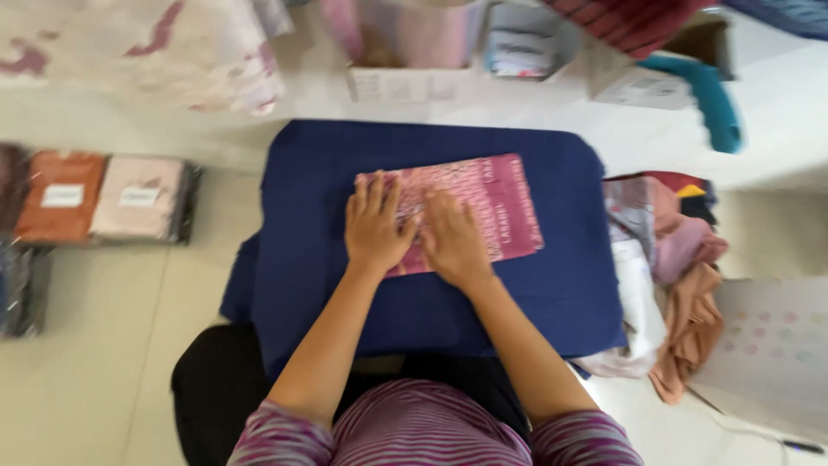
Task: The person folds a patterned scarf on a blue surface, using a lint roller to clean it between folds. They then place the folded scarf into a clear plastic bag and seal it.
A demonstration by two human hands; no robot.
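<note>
Left hand (373,226) and right hand (452,238), both open and flat with fingers spread, press side by side on a pink packet (483,203) atop blue cloth (319,224).

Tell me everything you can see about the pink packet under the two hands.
The pink packet is a flat, glossy rectangle, probably plastic with folded cloth inside, and has pale printing. It lies slightly tilted on the dark blue cloth. The left hand and right hand press flat, palms down, on its near left part.
</note>
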